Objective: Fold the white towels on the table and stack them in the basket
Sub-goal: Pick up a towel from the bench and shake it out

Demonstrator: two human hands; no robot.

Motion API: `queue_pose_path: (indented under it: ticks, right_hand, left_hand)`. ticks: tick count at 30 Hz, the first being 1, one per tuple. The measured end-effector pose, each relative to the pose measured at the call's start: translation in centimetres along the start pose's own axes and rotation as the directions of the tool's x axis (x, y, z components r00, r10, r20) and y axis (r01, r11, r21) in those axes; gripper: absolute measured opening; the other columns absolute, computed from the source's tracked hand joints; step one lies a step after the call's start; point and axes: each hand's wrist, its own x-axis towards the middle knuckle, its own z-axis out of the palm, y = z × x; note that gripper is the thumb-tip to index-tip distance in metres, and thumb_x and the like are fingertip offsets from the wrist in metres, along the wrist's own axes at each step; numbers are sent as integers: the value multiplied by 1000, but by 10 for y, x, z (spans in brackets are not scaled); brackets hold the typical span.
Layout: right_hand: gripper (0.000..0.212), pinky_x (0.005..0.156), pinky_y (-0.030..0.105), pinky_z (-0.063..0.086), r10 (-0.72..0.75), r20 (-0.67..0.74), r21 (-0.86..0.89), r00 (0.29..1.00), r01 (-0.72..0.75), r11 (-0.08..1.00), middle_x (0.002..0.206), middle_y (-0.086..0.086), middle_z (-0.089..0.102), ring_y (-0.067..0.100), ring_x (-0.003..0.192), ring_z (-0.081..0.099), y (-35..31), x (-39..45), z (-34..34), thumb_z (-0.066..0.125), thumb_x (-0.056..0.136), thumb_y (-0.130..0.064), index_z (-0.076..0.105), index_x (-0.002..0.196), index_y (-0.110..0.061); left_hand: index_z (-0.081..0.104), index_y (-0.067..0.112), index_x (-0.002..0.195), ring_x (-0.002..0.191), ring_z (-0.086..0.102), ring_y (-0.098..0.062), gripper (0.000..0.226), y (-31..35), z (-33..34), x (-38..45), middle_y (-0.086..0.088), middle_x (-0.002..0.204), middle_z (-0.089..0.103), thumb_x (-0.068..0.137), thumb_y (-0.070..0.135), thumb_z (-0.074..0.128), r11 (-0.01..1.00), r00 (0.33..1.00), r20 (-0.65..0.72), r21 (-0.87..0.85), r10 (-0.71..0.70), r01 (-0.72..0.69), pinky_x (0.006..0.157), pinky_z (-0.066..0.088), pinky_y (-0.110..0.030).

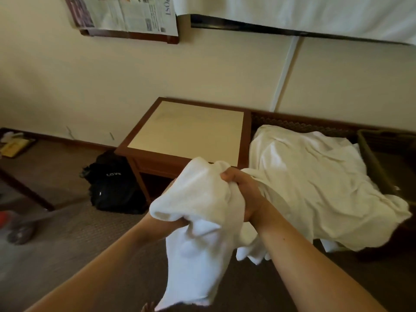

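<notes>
A crumpled white towel (pixel 198 212) hangs in the air in front of me, bunched between both hands. My left hand (pixel 173 222) grips it from below, mostly hidden by the cloth. My right hand (pixel 240 190) grips its upper right part, fingers curled into the fabric. Behind them a pile of white towels (pixel 319 181) lies spread over the dark wooden table (pixel 299 122). A brown basket (pixel 382 167) stands at the far right of that table, its near rim partly under the pile.
A small wooden side table (pixel 189 131) with a cream top stands to the left of the towel pile, against the wall. A black bag (pixel 112 188) lies on the carpet beside it. A newspaper rack (pixel 121 16) hangs on the wall above.
</notes>
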Motion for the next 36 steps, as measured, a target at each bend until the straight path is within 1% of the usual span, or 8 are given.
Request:
queue_pose_path:
  ticks: [5, 8, 14, 19, 23, 27, 31, 36]
  right_hand:
    - [64, 88, 43, 57, -39, -144, -45, 989, 33, 998, 108, 21, 70, 35, 99, 68, 3, 11, -1, 85, 67, -28, 67, 122, 0]
    - [41, 94, 46, 56, -144, -407, -317, 902, 9, 948, 107, 17, 75, 33, 99, 71, -3, 16, -9, 77, 86, -32, 73, 114, -2]
    - [43, 63, 36, 41, -579, -542, -840, 609, -395, 371, 61, -3, 57, 17, 61, 55, 28, 39, -32, 64, 98, -40, 54, 64, -16]
    - [42, 65, 35, 41, -710, -547, -823, 443, -441, 359, 72, -3, 61, 20, 72, 57, 48, 72, -14, 48, 105, -43, 60, 79, -13]
    - [25, 77, 34, 46, -655, -509, -859, 559, -276, 431, 95, -4, 68, 17, 88, 63, 58, 103, 8, 57, 102, -40, 65, 111, -17]
    - [97, 92, 28, 47, -363, -389, -913, 847, -303, 274, 128, -10, 63, 12, 112, 61, 66, 126, 27, 78, 78, -54, 23, 157, -41]
    - [13, 82, 41, 54, -484, -348, -937, 803, -306, 167, 94, -2, 71, 16, 87, 65, 60, 135, 35, 65, 93, -25, 69, 104, -20]
    - [11, 67, 29, 43, -556, -367, -903, 746, -143, 405, 72, -2, 63, 9, 68, 58, 41, 125, 53, 70, 90, -14, 69, 80, -20]
  left_hand:
    - [67, 34, 100, 89, 62, -2, 35, -1, -21, 2, 10, 94, 67, 75, 56, 78, 988, 994, -36, -112, 103, -106, 85, 55, -32]
    - [70, 29, 106, 98, 67, -16, 14, -13, -43, 12, 5, 101, 71, 103, 27, 57, 980, 963, -263, -171, 53, -100, 77, 55, -29]
    - [64, 19, 100, 77, 59, -18, 24, -32, -122, 25, 0, 87, 64, 98, 4, 46, 997, 684, -728, -5, -53, 72, 61, 45, -32]
    - [63, 9, 74, 64, 61, -25, 20, -23, -160, 41, -7, 69, 65, 90, 10, 53, 826, 927, -374, 519, -13, 221, 52, 41, -31]
    - [66, 9, 74, 63, 62, -21, 19, -12, -138, 42, -6, 71, 67, 87, 17, 56, 859, 984, -175, 497, -36, 120, 49, 43, -29]
    - [68, 18, 68, 61, 59, -10, 17, 15, -109, 40, 1, 69, 68, 82, 14, 59, 927, 998, 34, 371, 44, -54, 49, 44, -21]
    - [72, 26, 84, 76, 63, -5, 10, 13, -116, 41, 9, 80, 70, 86, 18, 67, 904, 963, 50, 336, 263, -264, 59, 45, -19]
    - [70, 26, 87, 81, 61, -6, 4, -42, -138, 48, 13, 88, 64, 90, 26, 72, 873, 920, 9, 312, 393, -376, 69, 50, -23]
